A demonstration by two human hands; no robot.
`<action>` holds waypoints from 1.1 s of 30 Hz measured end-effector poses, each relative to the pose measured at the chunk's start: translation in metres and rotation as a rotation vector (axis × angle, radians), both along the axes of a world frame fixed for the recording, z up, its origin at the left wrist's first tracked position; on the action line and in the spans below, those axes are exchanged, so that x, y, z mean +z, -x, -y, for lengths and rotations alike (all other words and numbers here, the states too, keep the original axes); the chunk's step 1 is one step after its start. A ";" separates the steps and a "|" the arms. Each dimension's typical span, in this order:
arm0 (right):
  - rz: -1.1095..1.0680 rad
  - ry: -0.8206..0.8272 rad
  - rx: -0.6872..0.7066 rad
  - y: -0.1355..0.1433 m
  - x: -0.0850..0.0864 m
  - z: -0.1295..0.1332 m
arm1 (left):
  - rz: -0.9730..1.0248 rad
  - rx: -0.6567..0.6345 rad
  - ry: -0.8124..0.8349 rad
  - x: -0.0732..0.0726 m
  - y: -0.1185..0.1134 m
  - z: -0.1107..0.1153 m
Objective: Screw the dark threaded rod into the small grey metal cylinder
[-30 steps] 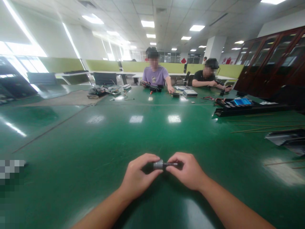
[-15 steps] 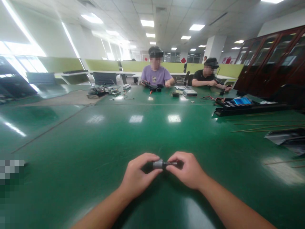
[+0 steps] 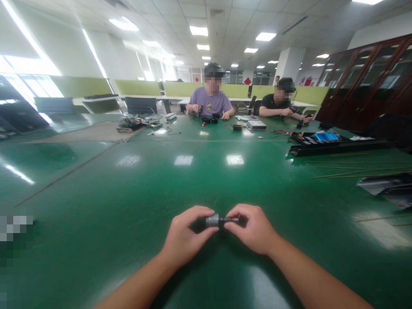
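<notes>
Head cam: your left hand (image 3: 185, 238) and right hand (image 3: 254, 229) meet low in the middle, just over the green table (image 3: 128, 201), forearms angling in from the bottom corners. Both are pinched shut on a small grey part (image 3: 213, 220), held level between them: left fingers curl round the fat end, right fingertips on what looks like a thin dark shaft.

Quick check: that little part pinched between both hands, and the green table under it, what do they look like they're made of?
The small cylindrical part: its grey end looks like brushed metal with a dull sheen, and the thinner dark end toward the right hand could be blackened metal or plastic; too small to tell. The left hand pinches the grey end. The green table looks like a smooth glossy mat, mirroring the ceiling lights.
</notes>
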State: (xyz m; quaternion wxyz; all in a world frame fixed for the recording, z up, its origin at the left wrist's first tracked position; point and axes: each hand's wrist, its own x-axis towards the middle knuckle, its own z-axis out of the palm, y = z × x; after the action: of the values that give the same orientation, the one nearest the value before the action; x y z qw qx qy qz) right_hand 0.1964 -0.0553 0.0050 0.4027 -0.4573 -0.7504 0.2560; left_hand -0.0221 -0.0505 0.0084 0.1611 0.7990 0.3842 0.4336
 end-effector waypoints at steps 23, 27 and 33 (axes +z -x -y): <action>0.001 -0.006 -0.006 -0.001 0.000 0.000 | 0.004 0.004 0.000 0.000 0.001 0.000; -0.001 -0.002 -0.009 -0.001 -0.001 -0.001 | -0.009 0.012 0.002 0.000 0.001 0.000; -0.003 -0.011 -0.002 0.000 -0.001 -0.001 | -0.012 0.011 -0.003 0.001 0.001 0.001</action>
State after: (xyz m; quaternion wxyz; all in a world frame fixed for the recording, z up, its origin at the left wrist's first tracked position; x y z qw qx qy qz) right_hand 0.1969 -0.0545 0.0041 0.4064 -0.4556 -0.7508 0.2522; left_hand -0.0229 -0.0511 0.0090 0.1551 0.7996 0.3892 0.4302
